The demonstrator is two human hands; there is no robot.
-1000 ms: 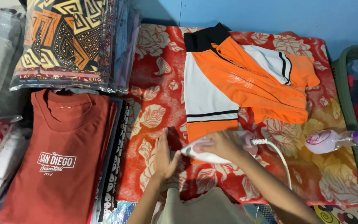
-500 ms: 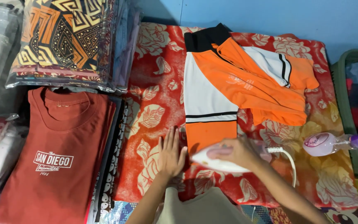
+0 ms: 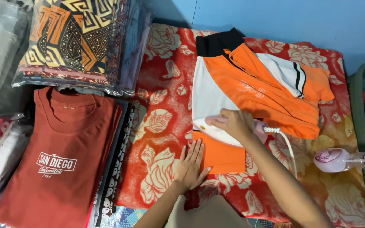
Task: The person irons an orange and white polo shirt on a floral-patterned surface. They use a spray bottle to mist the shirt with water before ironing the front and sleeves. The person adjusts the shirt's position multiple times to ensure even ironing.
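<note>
An orange, white and black shirt (image 3: 250, 90) lies folded on a red floral cloth (image 3: 161, 97). My right hand (image 3: 233, 123) grips the handle of a white and pink iron (image 3: 216, 131) resting on the shirt's lower part. A white cord (image 3: 288, 145) trails from the iron to the right. My left hand (image 3: 191, 164) lies flat with fingers spread, pressing the shirt's lower left edge against the cloth.
A rust-red printed T-shirt (image 3: 60, 156) tops a stack at the left. Bagged patterned fabrics (image 3: 72, 42) are piled at the back left. A pink spray bottle (image 3: 343, 159) lies on the cloth at the right, beside a green basket (image 3: 360, 109). A blue wall stands behind.
My right hand has pushed the iron up from the cloth's near edge onto the shirt's lower part. My left hand has shifted to the shirt's lower left edge.
</note>
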